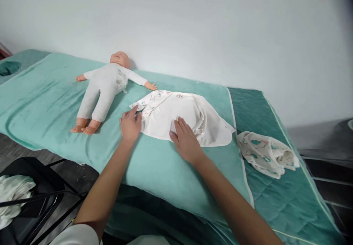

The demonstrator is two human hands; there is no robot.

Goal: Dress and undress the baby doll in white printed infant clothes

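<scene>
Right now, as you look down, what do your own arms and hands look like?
The left hand and right hand are human, ungloved, with five-fingered shapes and no cables. A white sleeve shows near the left elbow; the right forearm is bare to the picture's edge.

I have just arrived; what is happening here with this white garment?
Someone handles the white garment, spread but partly bunched, on a green cover. The left hand is at the garment's left edge; the right hand lies on its near edge. A doll lies on its back to the left, a patterned cloth to the right.
</scene>
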